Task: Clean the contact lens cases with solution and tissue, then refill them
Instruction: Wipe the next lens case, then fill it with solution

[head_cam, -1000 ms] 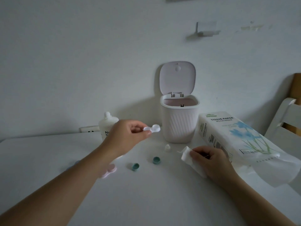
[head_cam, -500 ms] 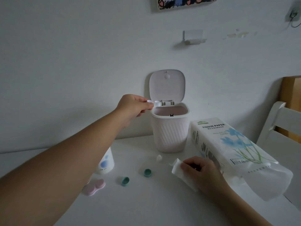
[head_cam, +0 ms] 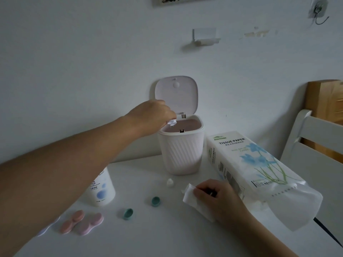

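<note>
A: Left hand status?
B: Pinching the white lens case over the open mini bin, long axis tipped down toward the bin mouth.
A: Right hand?
B: At 5 o'clock from the bin, gripping a folded tissue on the table. Nearer hand for wiping.

Dim white wall, white chair at right
</note>
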`<state>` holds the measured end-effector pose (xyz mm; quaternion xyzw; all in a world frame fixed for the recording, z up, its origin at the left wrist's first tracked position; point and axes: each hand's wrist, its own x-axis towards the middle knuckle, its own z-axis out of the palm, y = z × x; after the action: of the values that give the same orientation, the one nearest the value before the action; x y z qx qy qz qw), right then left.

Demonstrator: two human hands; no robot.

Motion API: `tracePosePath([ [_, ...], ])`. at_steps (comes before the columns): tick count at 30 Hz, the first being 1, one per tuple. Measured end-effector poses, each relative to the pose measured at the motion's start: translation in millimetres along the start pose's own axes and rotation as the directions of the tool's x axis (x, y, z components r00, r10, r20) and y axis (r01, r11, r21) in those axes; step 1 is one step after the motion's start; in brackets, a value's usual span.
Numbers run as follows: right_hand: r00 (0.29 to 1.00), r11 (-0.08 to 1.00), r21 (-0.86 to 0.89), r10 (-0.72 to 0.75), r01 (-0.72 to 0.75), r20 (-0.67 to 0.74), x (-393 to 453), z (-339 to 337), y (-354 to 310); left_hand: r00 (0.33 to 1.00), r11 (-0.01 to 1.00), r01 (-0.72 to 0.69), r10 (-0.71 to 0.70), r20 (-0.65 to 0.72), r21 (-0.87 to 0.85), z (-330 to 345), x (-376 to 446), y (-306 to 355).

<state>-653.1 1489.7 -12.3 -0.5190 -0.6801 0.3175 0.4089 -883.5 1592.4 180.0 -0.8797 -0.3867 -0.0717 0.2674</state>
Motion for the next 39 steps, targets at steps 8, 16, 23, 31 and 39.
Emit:
tracePosePath([
  [8,1.0,1.0,-0.003,-0.006,0.006,-0.006,-0.3,0.7,0.0,0.994,0.992,-0.095,0.099,-0.043,0.086,-6.8,0.8,2.7],
  [16,1.0,1.0,0.015,-0.002,0.002,0.003,0.1,0.9,0.2,0.937,0.966,-0.203,0.24,-0.255,0.163,-13.4,-6.8,8.4],
  [23,1.0,1.0,0.006,0.001,-0.001,-0.001,0.3,0.9,1.7,0.959,0.969,-0.151,0.192,-0.209,0.195,-9.9,-10.7,9.1],
  [31,1.0,1.0,-0.007,-0.004,0.004,0.011,1.3,1.0,2.6,0.992,0.973,-0.122,0.124,0.002,0.195,-13.2,-5.2,12.4],
  [39,1.0,1.0,-0.02,0.013,-0.013,0.017,1.6,1.1,4.2,0.995,0.954,-0.016,-0.014,0.1,0.3,-17.3,3.8,16.7],
])
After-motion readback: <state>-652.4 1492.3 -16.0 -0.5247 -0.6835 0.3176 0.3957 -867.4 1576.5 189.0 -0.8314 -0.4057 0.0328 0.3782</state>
